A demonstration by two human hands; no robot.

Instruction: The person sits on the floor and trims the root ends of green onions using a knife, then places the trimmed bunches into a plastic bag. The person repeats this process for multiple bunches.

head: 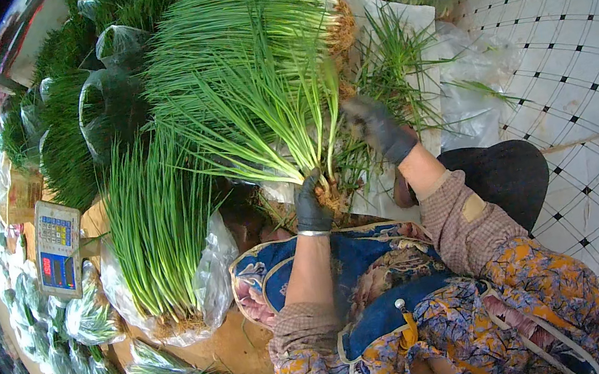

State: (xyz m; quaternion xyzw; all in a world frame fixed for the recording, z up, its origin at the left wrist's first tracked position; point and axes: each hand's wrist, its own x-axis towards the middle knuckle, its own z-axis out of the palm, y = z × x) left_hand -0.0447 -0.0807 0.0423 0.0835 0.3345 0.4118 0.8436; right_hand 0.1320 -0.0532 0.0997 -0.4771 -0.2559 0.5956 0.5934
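My left hand (311, 204), in a dark glove, grips a fanned bunch of spring onions (293, 147) near the roots. Their green tops spread up and to the left. To the right of this bunch is my right hand (378, 126), also gloved. Motion blurs its fingers, so I cannot tell whether it holds anything. Beyond both hands lies a large heap of spring onions (227, 28) with its brown roots (342, 24) towards the right. Loose green trimmings (400, 62) lie on a white sheet beside my right hand.
A digital scale's display panel (58, 248) stands at left. Beside it, spring onions (160, 250) rest on clear plastic. Bagged bunches (84, 368) cover the lower left, and more bagged greens (68, 118) stand at upper left. A dark round seat (501, 178) is on the tiled floor (577, 119).
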